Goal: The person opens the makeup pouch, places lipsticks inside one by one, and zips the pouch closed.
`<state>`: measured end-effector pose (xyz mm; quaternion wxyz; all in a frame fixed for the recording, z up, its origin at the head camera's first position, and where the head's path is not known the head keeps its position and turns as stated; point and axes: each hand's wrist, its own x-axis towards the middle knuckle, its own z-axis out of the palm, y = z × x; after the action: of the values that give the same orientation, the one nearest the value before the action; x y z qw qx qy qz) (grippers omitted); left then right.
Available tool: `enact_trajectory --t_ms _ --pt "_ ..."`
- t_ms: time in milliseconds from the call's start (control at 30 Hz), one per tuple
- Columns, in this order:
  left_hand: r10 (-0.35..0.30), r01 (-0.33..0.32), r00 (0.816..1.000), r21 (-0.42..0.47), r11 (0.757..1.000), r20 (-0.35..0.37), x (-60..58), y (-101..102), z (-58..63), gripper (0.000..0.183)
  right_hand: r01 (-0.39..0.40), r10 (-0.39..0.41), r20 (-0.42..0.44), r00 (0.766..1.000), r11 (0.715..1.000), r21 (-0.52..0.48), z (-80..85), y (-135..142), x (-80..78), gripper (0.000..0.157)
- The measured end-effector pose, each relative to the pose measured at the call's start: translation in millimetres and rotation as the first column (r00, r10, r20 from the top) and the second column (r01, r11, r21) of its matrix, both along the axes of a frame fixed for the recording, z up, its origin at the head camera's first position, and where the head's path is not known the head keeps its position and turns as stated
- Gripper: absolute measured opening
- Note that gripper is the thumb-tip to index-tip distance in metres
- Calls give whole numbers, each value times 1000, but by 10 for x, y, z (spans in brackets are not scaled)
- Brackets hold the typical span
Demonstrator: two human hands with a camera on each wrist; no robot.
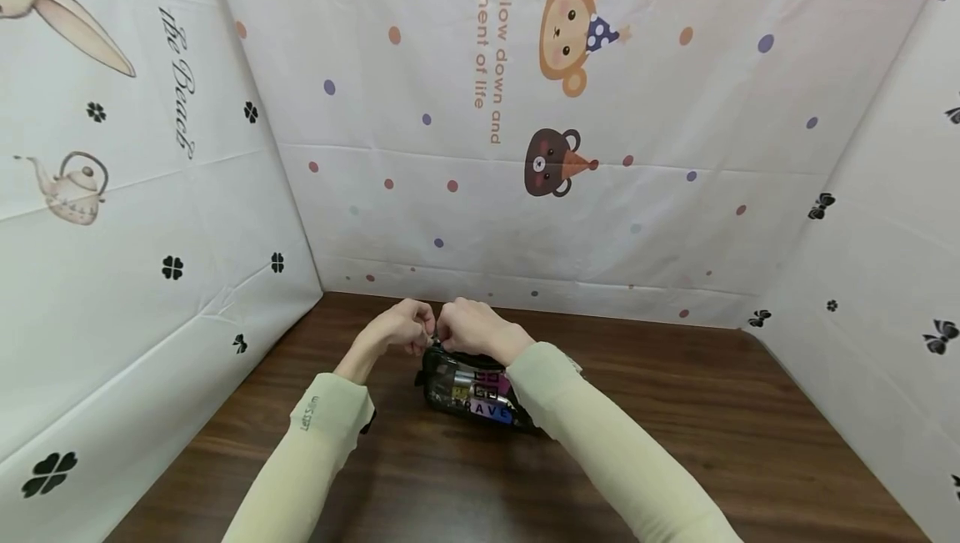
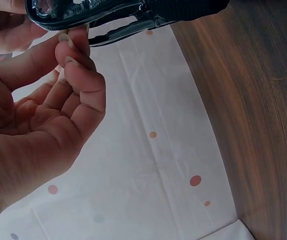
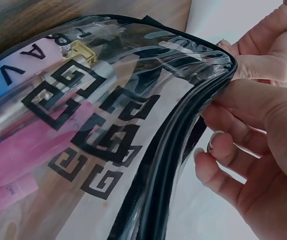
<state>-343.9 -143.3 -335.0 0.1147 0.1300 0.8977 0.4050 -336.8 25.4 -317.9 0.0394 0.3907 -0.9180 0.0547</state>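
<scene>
A see-through zip pouch [image 1: 450, 384] with black trim and black lettering stands on the brown table. Pink, silver and gold items [image 3: 78, 50] show through its clear wall. Both hands meet at the pouch's upper left corner. The left hand [image 1: 408, 326] has its thumb and forefinger pinched together right at that corner, other fingers curled, as the left wrist view shows. Whatever lies between those fingertips is hidden. The right hand [image 1: 472, 328] grips the black-edged corner between thumb and fingers, beside the zipper [image 3: 133, 205].
White printed sheets with animals and dots form the back wall [image 1: 465, 218], left wall [image 1: 150, 318] and right wall [image 1: 885, 318]. Wood-grain table [image 1: 675, 409] extends to the right of the pouch and in front of it. Light sleeves cover both forearms.
</scene>
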Motion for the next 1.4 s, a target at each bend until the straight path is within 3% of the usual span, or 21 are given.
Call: enact_trajectory --t_ms 600,867,1133,1400 --pt "-8 9 998 -14 1000 57 -1 -36 16 13 -35 35 13 999 999 6 -4 -29 16 26" --pt "-9 13 997 -49 999 80 17 -11 26 17 -50 50 15 999 998 35 21 -77 38 44" --pt "15 -2 997 -162 987 75 -6 39 -103 18 -30 30 -4 1000 998 60 29 -90 55 50" --pt "20 -3 995 -177 984 94 -9 77 -189 19 -18 19 -11 1000 998 59 32 -86 69 47"
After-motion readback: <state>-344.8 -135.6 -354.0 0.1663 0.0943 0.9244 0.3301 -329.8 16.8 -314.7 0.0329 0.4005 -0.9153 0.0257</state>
